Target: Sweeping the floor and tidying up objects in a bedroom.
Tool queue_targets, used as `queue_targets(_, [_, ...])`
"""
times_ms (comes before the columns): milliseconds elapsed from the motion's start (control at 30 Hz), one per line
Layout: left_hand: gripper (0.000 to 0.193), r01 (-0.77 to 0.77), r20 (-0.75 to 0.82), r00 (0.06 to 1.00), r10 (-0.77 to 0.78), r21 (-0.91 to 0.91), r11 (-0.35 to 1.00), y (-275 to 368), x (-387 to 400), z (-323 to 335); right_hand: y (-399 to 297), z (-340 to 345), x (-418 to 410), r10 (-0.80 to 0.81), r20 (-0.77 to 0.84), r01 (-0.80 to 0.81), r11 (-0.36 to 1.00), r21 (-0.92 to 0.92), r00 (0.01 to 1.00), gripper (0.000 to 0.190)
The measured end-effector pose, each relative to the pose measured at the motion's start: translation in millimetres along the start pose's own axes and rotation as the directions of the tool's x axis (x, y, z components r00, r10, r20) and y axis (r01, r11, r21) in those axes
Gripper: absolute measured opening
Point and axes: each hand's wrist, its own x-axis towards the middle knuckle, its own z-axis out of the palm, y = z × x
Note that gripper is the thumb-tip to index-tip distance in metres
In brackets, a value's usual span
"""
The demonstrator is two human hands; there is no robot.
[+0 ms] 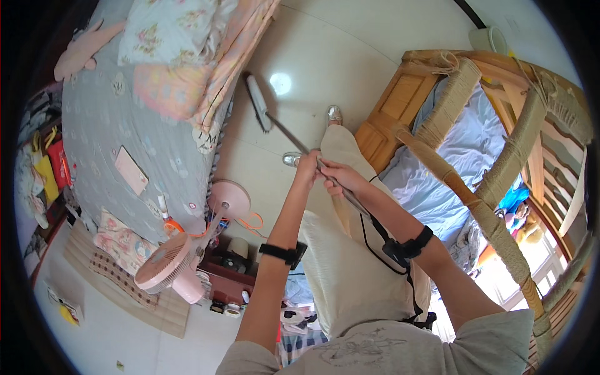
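Observation:
A long-handled broom point(260, 101) reaches out ahead of me, its pale head with dark bristles over the light tiled floor point(281, 126), beside the bed's edge. Both hands grip its dark handle point(288, 133). My left hand point(308, 167) is closed around the shaft farther forward, touching my right hand point(341, 177), which holds the shaft closer to my body. Whether the bristles touch the floor cannot be told.
To the left is a bed with a grey sheet point(164, 150), a floral pillow point(168, 33) and a notebook-like pink item point(131, 169). A pink standing fan point(164, 262) is at lower left, its cable on the floor. A rope-wrapped wooden bunk bed point(497, 225) stands at right.

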Motion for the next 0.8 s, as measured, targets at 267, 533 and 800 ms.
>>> queue_targets(267, [0.026,0.162,0.022,0.987,-0.161,-0.201,0.966,-49,5,-92,46,10,89,0.123,0.158,-0.032,0.876,-0.481,0.98,0.014])
queue_targets(533, [0.028,0.009,0.002,1.0,-0.009,-0.436,0.9,-137,93,-257,127,45,228,0.085,0.176,0.013,0.871,-0.491,0.981,0.019])
queue_targets(800, [0.025,-0.016,-0.248,0.969,-0.012,-0.112,0.994,-91,145,-135,78,-48,210,0.145,0.3,-0.18,0.98,0.09,0.943,0.015])
